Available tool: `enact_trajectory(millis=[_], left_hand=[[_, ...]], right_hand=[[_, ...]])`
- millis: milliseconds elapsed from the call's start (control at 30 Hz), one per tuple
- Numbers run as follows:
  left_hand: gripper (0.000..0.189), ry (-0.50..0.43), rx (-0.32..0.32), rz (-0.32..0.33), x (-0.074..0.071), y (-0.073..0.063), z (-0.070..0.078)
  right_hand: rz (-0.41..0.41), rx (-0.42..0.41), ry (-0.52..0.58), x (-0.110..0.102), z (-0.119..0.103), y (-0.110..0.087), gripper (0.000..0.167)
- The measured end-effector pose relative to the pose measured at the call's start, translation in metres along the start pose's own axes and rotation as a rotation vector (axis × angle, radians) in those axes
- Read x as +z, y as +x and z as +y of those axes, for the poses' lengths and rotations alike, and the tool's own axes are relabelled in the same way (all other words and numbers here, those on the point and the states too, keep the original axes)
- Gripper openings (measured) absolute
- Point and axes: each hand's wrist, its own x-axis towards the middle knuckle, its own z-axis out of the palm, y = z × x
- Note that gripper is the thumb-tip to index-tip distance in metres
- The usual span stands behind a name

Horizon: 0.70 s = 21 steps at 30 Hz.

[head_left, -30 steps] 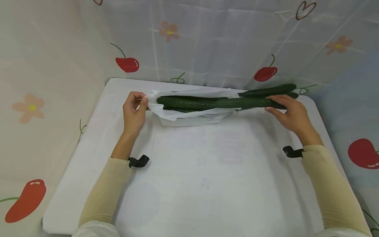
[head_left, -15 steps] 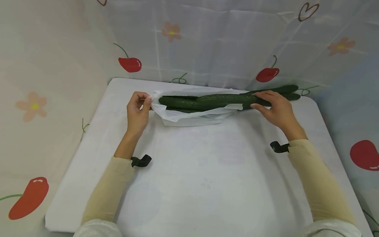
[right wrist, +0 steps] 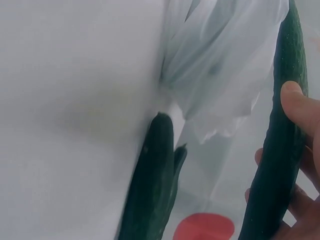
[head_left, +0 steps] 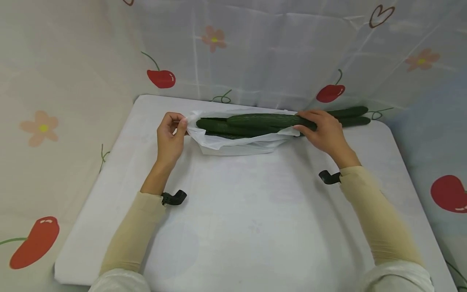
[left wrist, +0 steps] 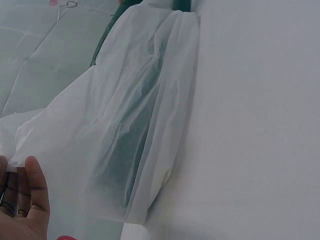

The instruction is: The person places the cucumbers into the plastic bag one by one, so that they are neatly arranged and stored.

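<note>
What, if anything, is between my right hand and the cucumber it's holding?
Nothing visible: your right hand grips the cucumber directly, with the thumb against its skin. The white bag shows beside it, not under the thumb.

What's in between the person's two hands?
In the head view, a white bag with cucumbers in it lies between the left hand and the right hand, which grips one cucumber.

Soft, even light, faint shadows across the white tabletop this side of the fingers, wrist views dimmer and slightly hazy, weak sheen on the cucumber beside the right thumb
</note>
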Motion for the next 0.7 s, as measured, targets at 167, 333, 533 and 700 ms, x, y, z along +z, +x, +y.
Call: enact_trajectory(millis=[167, 333, 533, 700], left_hand=[[0.022, -0.003, -0.006, 0.005, -0.002, 0.000, -0.001], [0.025, -0.017, 0.007, 0.000, 0.000, 0.000, -0.001], [0.026, -0.017, 0.010, 0.002, 0.002, 0.001, 0.000], [0.025, -0.010, 0.008, 0.003, 0.003, 0.001, 0.000]], right_hand=[[0.008, -0.019, -0.009, 0.010, -0.015, 0.010, 0.050], [-0.005, -0.044, -0.025, 0.017, -0.029, 0.018, 0.051], [-0.044, -0.036, -0.030, 0.024, -0.043, 0.024, 0.052], [-0.076, -0.035, -0.014, 0.030, -0.053, 0.031, 0.054]])
